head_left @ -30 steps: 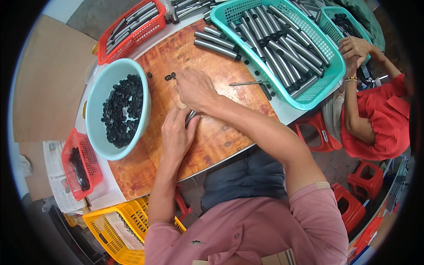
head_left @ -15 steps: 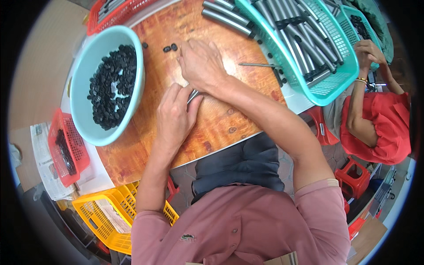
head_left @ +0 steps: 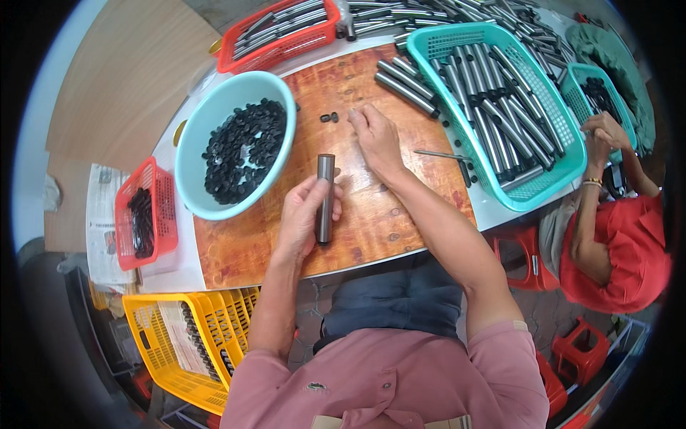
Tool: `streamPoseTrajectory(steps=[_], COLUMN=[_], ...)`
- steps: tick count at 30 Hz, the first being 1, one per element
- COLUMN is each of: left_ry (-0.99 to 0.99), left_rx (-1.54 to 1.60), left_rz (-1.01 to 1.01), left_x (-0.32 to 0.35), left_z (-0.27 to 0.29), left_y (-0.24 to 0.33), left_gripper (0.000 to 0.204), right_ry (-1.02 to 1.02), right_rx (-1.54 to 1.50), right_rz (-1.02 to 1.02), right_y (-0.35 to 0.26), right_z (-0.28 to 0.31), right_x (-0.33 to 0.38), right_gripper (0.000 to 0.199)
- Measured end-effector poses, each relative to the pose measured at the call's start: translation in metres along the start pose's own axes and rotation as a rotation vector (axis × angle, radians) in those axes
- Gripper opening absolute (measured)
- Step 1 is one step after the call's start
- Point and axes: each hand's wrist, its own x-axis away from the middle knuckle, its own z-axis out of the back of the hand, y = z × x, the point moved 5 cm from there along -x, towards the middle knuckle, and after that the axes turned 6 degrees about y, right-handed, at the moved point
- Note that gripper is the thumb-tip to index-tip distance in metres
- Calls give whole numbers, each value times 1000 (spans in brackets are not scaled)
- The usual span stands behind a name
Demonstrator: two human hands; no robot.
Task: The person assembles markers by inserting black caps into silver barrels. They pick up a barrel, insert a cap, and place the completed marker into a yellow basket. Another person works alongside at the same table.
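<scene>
A dark grey metal tube [head_left: 326,207] stands lengthwise in my left hand [head_left: 300,214], thumb and fingers wrapped round it above the wooden board. To its right, my right hand [head_left: 377,143] is above the board with its fingers curled together; whether something small is between the fingertips is hidden. Two small black plugs [head_left: 325,118] lie on the board just left of those fingertips. A light blue bowl [head_left: 196,143] with a heap of similar black plugs [head_left: 243,157] stands at the left. Several metal tubes [head_left: 407,93] lie on the board at the far right.
A teal basket [head_left: 547,191] of tubes stands at the right, a thin rod [head_left: 437,154] beside it. Red baskets [head_left: 286,51] stand far left and near left. A yellow crate [head_left: 214,322] sits below the table edge. A co-worker in red [head_left: 614,250] sits at the right.
My hands have moved apart. The tube, earlier mostly hidden between them, now shows whole in my left hand. The view has shifted, bringing more of the table's far side in.
</scene>
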Motion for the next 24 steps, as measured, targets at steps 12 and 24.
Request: streamPoseTrajectory(steps=[12, 24], left_ry=[-43, 466], left_rx=[-65, -275], left_rz=[-69, -246], left_x=[67, 227], left_z=[-3, 145], left_y=[-11, 93], left_gripper=[23, 55], right_ry=[-192, -207], right_rx=[-57, -147], right_rz=[-95, -102], right_y=[26, 31], right_z=[1, -4], right_x=[-3, -6], right_gripper=[39, 28])
